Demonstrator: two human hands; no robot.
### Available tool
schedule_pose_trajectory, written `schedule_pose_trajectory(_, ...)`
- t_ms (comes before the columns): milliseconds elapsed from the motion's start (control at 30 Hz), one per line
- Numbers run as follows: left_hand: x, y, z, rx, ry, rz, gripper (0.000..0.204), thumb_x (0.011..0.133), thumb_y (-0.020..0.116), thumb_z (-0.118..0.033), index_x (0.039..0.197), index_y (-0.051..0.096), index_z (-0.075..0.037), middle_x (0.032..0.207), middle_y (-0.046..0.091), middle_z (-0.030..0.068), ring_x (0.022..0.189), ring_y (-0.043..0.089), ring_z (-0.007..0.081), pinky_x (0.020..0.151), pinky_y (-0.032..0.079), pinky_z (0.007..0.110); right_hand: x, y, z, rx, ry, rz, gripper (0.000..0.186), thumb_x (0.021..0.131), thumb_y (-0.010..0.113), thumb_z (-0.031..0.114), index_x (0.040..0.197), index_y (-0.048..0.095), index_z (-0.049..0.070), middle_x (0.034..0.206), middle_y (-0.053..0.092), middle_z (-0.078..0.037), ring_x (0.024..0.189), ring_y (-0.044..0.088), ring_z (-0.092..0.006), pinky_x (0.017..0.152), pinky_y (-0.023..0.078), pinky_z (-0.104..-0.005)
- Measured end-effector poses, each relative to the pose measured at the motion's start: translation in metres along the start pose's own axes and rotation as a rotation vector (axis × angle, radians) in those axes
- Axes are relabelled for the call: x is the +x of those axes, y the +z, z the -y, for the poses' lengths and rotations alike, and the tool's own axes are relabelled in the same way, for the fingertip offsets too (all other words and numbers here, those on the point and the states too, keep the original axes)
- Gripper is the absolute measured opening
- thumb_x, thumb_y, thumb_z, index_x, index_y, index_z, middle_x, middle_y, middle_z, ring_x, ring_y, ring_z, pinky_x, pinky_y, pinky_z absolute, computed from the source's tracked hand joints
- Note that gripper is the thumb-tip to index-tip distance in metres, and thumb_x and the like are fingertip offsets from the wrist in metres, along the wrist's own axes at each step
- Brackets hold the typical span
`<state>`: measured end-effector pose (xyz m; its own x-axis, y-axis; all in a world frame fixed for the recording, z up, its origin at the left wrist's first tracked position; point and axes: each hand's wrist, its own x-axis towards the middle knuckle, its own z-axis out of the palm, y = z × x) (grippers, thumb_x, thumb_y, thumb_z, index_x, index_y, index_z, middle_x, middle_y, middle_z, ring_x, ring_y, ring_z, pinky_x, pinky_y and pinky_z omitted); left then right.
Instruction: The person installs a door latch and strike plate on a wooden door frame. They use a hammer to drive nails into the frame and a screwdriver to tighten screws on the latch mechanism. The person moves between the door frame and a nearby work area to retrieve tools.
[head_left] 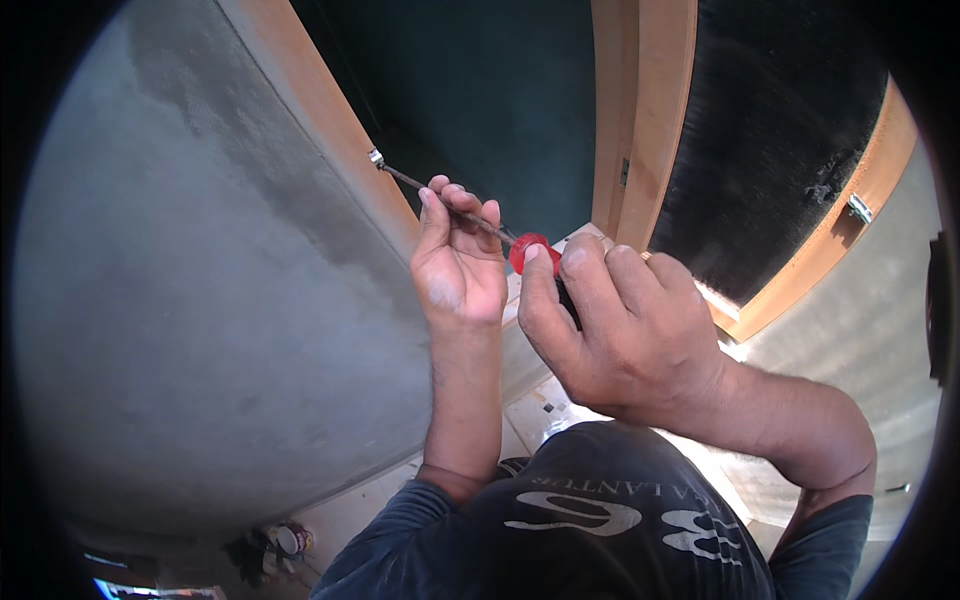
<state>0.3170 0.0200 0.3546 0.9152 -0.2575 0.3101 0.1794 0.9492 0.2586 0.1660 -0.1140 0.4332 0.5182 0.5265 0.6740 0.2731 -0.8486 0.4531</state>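
A long screwdriver (530,250) with a red handle end and a thin dark shaft slants up to the left. My right hand (640,325) is closed round its handle, hiding most of it. Farther along, the fingers of my left hand (462,250) curl about the shaft, palm turned up. The shaft's far end meets a small shiny metal fitting (376,158) on the edge of the wooden door frame (335,110). At this size I cannot make out the tip or any screw there.
A grey plastered wall (200,330) fills the left side. On the right stands a wood-edged door (775,130) with a dark panel and a metal fitting (859,208) on its edge. A whitish container (294,538) stands on the floor at lower left.
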Motion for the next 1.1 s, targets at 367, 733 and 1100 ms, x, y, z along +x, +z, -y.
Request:
schedule_pose_trajectory(367,0.007,-0.005,0.004,-0.024,0.0,0.067,0.02,0.106,0.058,-0.025,0.116,0.061,-0.008,0.101,0.067,0.0042,0.096,0.07,0.0156,0.088,0.064,0.043,0.018,-0.011,-0.032,1.759,1.364,0.412,0.039,0.096,0.07,0.033,0.1,0.065,-0.005,0.069,0.062,-0.005,0.052,0.053,-0.0106,0.051,0.041,-0.0265)
schedule_pose_trajectory(733,0.005,-0.012,0.001,0.019,0.032,0.019,0.022,0.106,0.057,-0.024,0.115,0.062,-0.005,0.101,0.067,0.005,0.094,0.07,0.016,0.087,0.064,0.039,0.004,0.006,-0.004,0.497,0.315,0.082,0.015,0.095,0.062,0.018,0.1,0.062,0.003,0.084,0.064,-0.013,0.063,0.06,-0.017,0.048,0.042,-0.0276)
schedule_pose_trajectory(1100,0.013,0.004,0.002,0.025,0.05,-0.048,0.022,0.105,0.057,-0.022,0.114,0.061,-0.003,0.1,0.068,0.007,0.095,0.07,0.0182,0.089,0.064,0.036,-0.002,-0.002,-0.022,0.16,0.101,0.151,0.034,0.085,0.075,0.015,0.109,0.062,-0.005,0.081,0.06,-0.012,0.068,0.06,-0.0215,0.058,0.047,-0.0311)
